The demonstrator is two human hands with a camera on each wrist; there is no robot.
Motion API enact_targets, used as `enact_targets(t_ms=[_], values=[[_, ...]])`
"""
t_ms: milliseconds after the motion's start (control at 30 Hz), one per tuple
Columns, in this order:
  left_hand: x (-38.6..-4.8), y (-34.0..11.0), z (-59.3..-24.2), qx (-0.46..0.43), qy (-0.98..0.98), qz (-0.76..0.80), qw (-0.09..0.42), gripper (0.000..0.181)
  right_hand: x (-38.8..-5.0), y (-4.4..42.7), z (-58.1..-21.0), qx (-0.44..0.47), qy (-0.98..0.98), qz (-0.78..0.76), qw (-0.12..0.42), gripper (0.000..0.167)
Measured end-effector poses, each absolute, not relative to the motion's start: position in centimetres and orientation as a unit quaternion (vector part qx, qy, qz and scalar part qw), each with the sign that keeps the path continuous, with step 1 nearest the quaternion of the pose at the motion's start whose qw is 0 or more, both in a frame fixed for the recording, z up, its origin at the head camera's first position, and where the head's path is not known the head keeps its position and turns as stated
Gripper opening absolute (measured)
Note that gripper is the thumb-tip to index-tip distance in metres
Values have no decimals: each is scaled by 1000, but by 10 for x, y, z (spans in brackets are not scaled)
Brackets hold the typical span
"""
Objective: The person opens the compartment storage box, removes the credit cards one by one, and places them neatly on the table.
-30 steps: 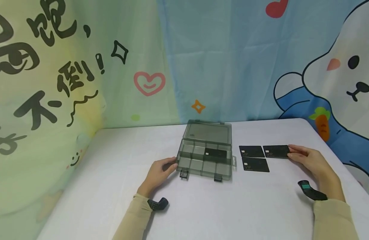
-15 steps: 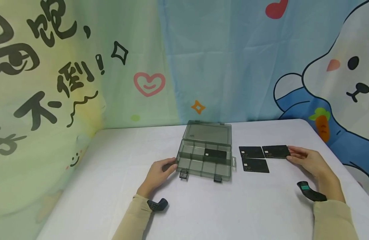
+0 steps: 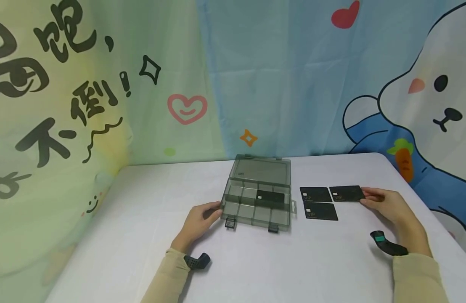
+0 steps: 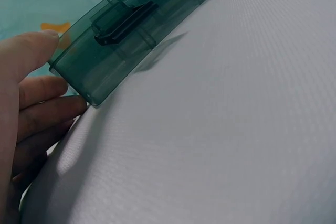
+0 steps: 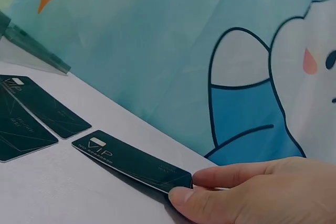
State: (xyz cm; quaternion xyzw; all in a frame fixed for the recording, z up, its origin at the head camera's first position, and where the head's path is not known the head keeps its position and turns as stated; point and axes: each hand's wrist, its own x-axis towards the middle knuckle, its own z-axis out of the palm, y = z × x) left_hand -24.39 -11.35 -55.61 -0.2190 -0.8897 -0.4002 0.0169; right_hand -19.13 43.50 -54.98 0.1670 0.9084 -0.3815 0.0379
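A translucent grey-green compartment box [image 3: 240, 210] lies with its lid [image 3: 261, 171] raised at the back. One black card [image 3: 270, 197] is inside it. My left hand [image 3: 197, 221] touches the box's left side near the front corner, thumb at the upper edge and fingers lower down. At the right, my right hand [image 3: 393, 206] pinches the right end of a black VIP card [image 5: 131, 158] between thumb and fingers; the card bows slightly, that end off the table. Two more black VIP cards lie to its left, a rear card [image 3: 315, 194] and a front card [image 3: 321, 211].
The white-covered table [image 3: 286, 265] ends at a printed curtain [image 3: 263, 84] behind. A front latch [image 3: 230, 223] and another latch [image 3: 273, 227] stick out from the box toward me. A side loop [image 3: 293, 206] juts toward the cards.
The head view has shifted slightly. My right hand and its card have edged a little left, toward the rear card. The left hand stays against the box.
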Motion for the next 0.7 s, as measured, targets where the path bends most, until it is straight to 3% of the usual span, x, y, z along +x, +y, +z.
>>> enact_targets(t_ms=[433,700], values=[[-247,-114,-554,-223,-890,-396,27,43,-195,432,-536,135,932,-334,47,64],[-244,-114,-559,-223,-891,-395,25,44,-191,429,-532,128,936,-322,60,69]])
